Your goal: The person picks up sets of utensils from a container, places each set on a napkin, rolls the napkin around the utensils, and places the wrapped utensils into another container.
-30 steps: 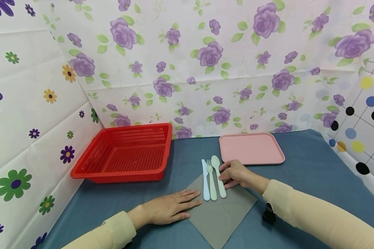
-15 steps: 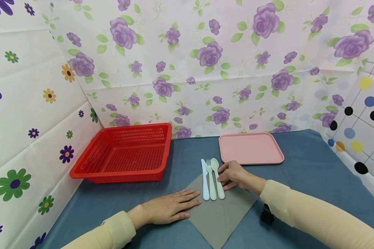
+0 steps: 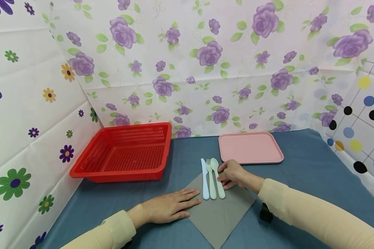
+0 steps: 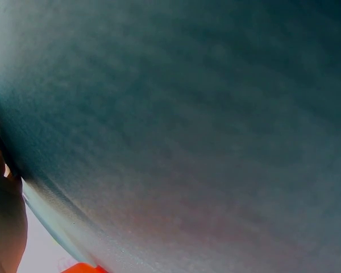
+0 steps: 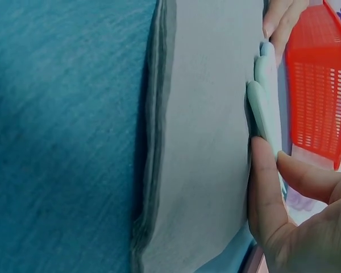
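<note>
A grey folded napkin (image 3: 218, 219) lies cornerwise on the blue cloth. Side by side across its upper part are a pale blue knife (image 3: 205, 188), a pale green fork (image 3: 212, 189) and a pale green spoon (image 3: 220, 188), tops pointing away. My right hand (image 3: 233, 174) pinches the spoon's handle from the right; the right wrist view shows thumb and forefinger at the handle (image 5: 262, 111). Palm down, my left hand (image 3: 166, 209) rests with straight fingers on the napkin's left corner, left of the knife. The left wrist view mostly holds blurred blue cloth.
A red perforated basket (image 3: 118, 179) stands at the back left. At the back right, just beyond my right hand, lies a pink tray (image 3: 250, 148). Flowered and dotted sheets enclose the back and sides of the blue-covered table (image 3: 302, 176).
My right hand has shifted the spoon left and slightly nearer, so its bowl now sits close beside the fork. The left hand, napkin, knife and fork have stayed in place.
</note>
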A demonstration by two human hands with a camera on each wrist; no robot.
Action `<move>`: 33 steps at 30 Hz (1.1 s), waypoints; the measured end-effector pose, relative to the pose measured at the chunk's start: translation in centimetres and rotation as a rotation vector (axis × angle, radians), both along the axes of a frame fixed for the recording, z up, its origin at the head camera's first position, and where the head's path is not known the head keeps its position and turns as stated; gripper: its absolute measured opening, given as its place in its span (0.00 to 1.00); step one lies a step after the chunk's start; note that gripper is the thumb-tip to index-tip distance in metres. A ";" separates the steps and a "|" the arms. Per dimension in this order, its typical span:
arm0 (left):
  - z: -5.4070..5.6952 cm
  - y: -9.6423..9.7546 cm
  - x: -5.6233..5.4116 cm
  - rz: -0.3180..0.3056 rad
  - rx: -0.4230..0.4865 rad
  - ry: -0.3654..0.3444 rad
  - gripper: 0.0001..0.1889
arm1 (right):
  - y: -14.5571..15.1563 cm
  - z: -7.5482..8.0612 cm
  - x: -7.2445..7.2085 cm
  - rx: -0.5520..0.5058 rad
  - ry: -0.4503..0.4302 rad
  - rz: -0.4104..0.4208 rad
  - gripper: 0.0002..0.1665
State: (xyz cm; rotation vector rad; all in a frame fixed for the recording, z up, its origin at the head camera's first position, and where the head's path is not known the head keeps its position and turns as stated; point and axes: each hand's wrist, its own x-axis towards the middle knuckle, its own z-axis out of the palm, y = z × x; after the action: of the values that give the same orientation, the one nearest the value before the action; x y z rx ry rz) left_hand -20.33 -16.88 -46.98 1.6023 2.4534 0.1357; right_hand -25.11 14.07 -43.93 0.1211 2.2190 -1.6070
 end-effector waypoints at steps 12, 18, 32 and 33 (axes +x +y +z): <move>0.0 0.0 0.0 0.003 0.000 -0.002 0.31 | 0.0 0.4 0.6 0.016 -0.002 0.006 0.19; 0.1 0.0 0.0 0.002 0.001 0.003 0.31 | -0.1 0.5 0.7 0.019 -0.016 -0.006 0.20; 0.2 0.1 0.0 0.009 -0.020 0.002 0.31 | -0.3 0.5 0.9 0.060 0.011 -0.015 0.20; 0.2 0.1 0.0 0.009 -0.019 0.000 0.31 | -0.3 0.5 0.9 0.060 0.011 -0.014 0.20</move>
State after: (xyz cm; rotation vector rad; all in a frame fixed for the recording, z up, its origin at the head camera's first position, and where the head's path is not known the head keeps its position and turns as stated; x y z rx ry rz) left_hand -20.30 -16.81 -46.77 1.5840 2.4544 0.1130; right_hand -24.18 13.78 -43.46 0.1455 2.2804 -1.5521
